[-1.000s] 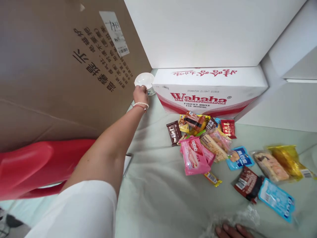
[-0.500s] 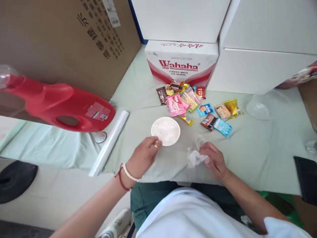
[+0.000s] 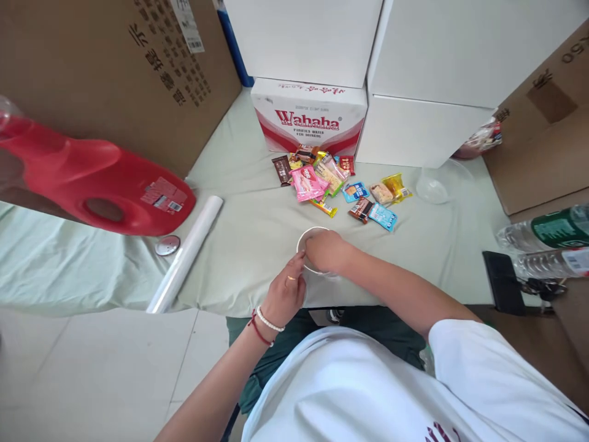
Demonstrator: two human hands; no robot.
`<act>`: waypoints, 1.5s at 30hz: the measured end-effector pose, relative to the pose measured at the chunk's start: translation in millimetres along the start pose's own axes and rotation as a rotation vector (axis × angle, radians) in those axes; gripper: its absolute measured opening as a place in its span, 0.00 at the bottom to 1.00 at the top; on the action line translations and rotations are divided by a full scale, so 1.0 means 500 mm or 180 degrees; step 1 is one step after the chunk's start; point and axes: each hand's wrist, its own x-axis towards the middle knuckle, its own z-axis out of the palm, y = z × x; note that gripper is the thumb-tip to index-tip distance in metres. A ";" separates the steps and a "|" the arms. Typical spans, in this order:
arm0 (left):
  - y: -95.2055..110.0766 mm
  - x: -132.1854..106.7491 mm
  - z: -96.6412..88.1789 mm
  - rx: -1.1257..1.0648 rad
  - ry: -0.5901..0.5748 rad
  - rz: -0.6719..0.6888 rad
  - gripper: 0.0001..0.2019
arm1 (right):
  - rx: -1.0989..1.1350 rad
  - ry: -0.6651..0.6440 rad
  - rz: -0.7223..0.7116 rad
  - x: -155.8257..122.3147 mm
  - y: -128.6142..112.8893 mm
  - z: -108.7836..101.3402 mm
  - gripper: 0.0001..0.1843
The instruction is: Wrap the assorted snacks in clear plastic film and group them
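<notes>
A small white bowl (image 3: 304,238) stands on the pale green cloth (image 3: 248,233) near its front edge. My left hand (image 3: 285,293) grips the bowl's near left rim with closed fingers. My right hand (image 3: 324,252) lies over the bowl's mouth, its fingers curled down inside and hiding most of the bowl. A bit of clear plastic film (image 3: 329,277) shows under that hand at the bowl's near side. Several snack packets (image 3: 338,184) lie in a heap just beyond the bowl.
A red jug (image 3: 92,184) lies on its side at the left, with a roll of clear film (image 3: 186,252) and a small round lid (image 3: 166,245) beside it. A Wahaha box (image 3: 308,116), white boxes and cardboard boxes line the back. A clear bowl (image 3: 432,187), water bottles (image 3: 547,242) and a black object (image 3: 499,279) sit at the right.
My left hand brought the white bowl from beside the Wahaha box to the cloth's front edge. My right hand moved with the clear film from the cloth onto the bowl.
</notes>
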 end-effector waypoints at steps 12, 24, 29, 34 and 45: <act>-0.009 0.000 0.026 0.0107 0.0437 -0.0118 0.38 | 0.0875 0.0718 -0.0343 -0.119 0.080 -0.049 0.25; 0.007 0.005 -0.005 -0.0034 0.0177 0.0319 0.15 | 0.1046 0.3469 0.1365 0.039 0.400 -0.218 0.43; 0.035 -0.003 -0.029 -0.0131 0.0286 0.0271 0.15 | 0.0822 0.3041 0.1922 0.055 0.394 -0.227 0.42; 0.076 0.022 -0.036 -0.0516 0.0049 0.0141 0.14 | 0.0845 0.1994 -0.0584 -0.183 0.210 -0.167 0.17; 0.221 0.116 0.083 -0.1199 -0.0421 0.0621 0.22 | 0.0224 0.1518 0.0227 -0.572 0.167 -0.075 0.14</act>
